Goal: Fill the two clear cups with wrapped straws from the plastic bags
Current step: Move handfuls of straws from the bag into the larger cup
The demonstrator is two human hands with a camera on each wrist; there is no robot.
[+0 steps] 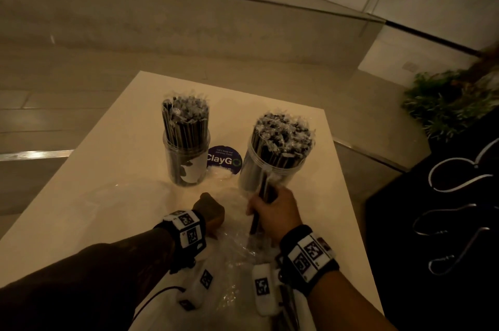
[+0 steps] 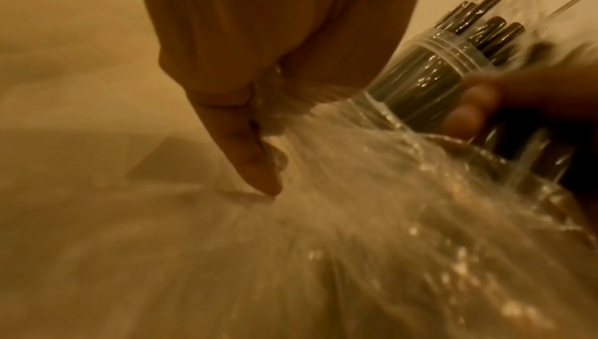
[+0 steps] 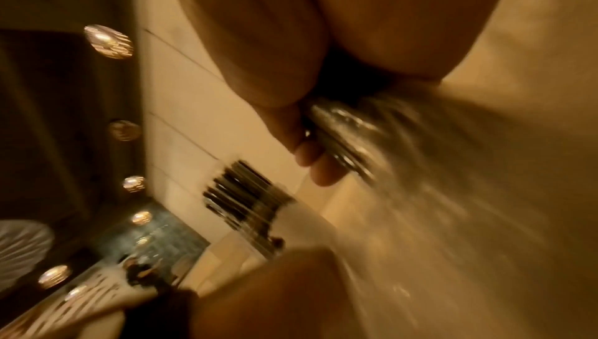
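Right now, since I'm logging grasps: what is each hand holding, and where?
The right hand grips a bundle of wrapped straws around its middle. The left hand pinches the plastic bag on the table.

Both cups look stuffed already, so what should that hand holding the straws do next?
Probably lift the bundle of straws clear of the plastic bag and push it into the right cup: the right hand grips it just below that cup, while the left hand pins the bag down.

A round dark sticker (image 1: pixel 223 160) lies on the table (image 1: pixel 102 157) between the two cups, toward the far edge. In large white letters it reads "ClayG", closed by a green ring standing as the O. The small lines above and below are too fine to read.
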